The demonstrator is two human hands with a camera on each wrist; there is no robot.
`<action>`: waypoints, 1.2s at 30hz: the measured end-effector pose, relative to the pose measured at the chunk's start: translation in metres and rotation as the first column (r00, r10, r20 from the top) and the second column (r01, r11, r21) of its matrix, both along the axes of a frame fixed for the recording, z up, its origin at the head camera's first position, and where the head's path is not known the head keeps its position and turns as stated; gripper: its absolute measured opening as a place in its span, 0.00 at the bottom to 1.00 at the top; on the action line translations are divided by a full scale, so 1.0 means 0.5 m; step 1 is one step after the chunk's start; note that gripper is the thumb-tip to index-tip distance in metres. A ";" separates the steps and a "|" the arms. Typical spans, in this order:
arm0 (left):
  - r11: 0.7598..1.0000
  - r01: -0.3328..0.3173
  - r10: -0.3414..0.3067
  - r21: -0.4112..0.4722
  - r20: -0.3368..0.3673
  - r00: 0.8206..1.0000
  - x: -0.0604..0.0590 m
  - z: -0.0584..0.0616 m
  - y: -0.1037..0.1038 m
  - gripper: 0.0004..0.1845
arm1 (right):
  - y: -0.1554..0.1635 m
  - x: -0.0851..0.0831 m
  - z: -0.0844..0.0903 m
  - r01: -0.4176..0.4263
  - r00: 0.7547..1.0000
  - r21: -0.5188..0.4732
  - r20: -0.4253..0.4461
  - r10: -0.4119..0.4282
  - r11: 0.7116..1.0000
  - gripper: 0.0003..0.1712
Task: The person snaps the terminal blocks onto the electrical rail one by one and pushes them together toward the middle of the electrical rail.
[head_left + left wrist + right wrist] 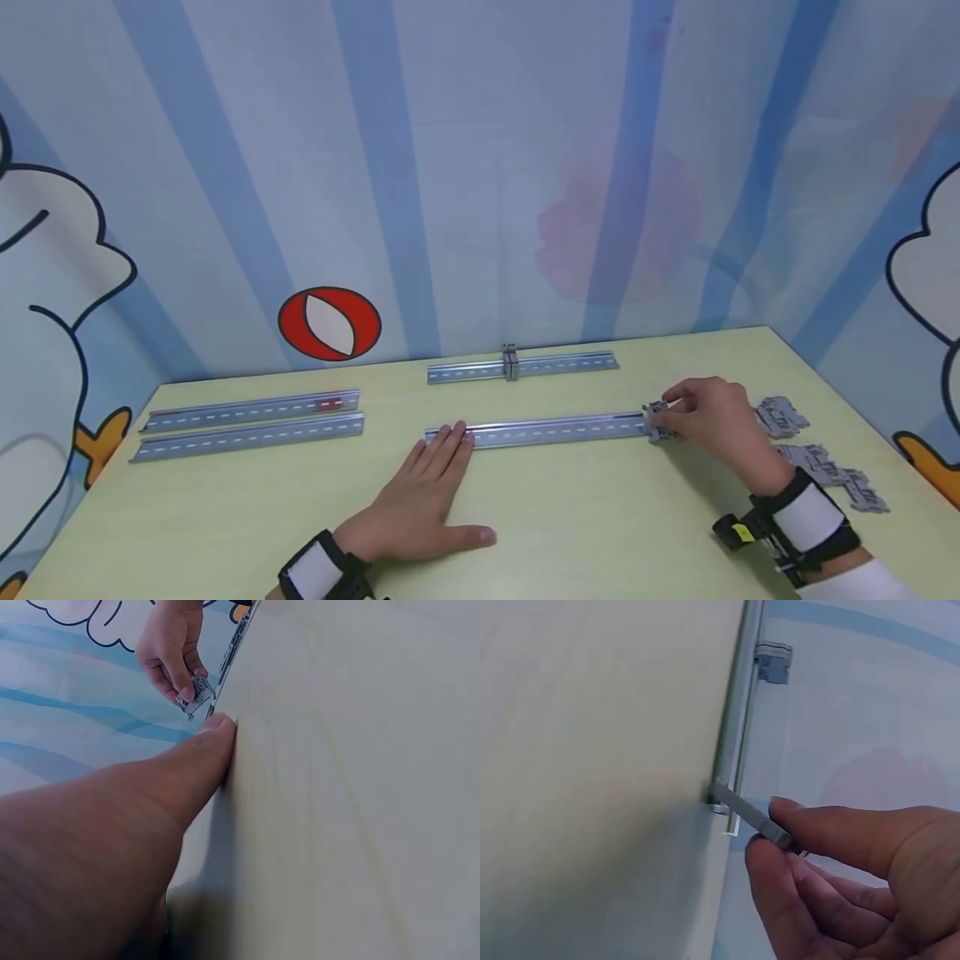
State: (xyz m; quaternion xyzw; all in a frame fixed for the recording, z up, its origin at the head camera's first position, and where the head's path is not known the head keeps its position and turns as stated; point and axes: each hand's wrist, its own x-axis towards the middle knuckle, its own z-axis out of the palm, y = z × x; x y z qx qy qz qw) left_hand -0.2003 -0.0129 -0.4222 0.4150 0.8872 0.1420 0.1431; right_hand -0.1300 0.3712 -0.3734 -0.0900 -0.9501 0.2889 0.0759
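On the table's middle lies a slotted metal DIN rail [555, 431]. My left hand [416, 508] rests flat, its fingertips on the rail's left end and its thumb spread out on the tabletop. At the opposite end my right hand [716, 423] pinches a grey terminal block [657, 422] between thumb and fingers. In the right wrist view that block [751, 813] is tilted, its far end at the rail [739, 727]. Whether it is hooked on the rail I cannot tell. The left wrist view shows the right hand [174, 656] with the block [197, 697] behind my left thumb.
Loose grey terminal blocks [813, 463] lie to the right of my right hand. A shorter-looking rail [566, 364] at the back carries upright blocks [511, 363] at its middle. Two more rails lie at the left, the rear one [255, 410] with a red mark. A printed backdrop [480, 208] stands behind the table.
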 end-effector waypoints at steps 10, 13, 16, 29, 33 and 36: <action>1.000 0.011 -0.011 0.006 -0.009 1.000 -0.004 -0.004 -0.008 0.61 | -0.040 -0.030 -0.006 0.012 0.998 0.074 -0.064 -0.007 0.997 0.13; 1.000 0.018 -0.017 0.012 -0.025 1.000 -0.005 -0.004 -0.009 0.61 | -0.054 -0.044 0.001 0.000 0.999 0.092 -0.052 0.005 0.996 0.07; 1.000 0.027 -0.026 0.017 -0.036 0.999 -0.005 -0.006 -0.008 0.60 | -0.060 -0.055 0.006 -0.007 1.000 0.096 -0.024 0.010 0.995 0.09; 0.999 0.030 -0.031 -0.023 -0.054 0.998 -0.005 -0.008 -0.005 0.61 | -0.057 -0.059 0.016 0.000 0.993 0.084 0.121 -0.010 0.996 0.07; 0.999 0.026 -0.027 -0.022 -0.052 0.998 -0.004 -0.008 -0.004 0.61 | -0.057 -0.051 0.031 -0.053 0.987 0.089 0.157 0.038 0.995 0.12; 1.000 0.021 -0.021 -0.016 -0.050 0.999 -0.004 -0.007 -0.005 0.61 | -0.055 -0.052 0.036 -0.090 0.984 0.075 0.162 0.077 0.993 0.10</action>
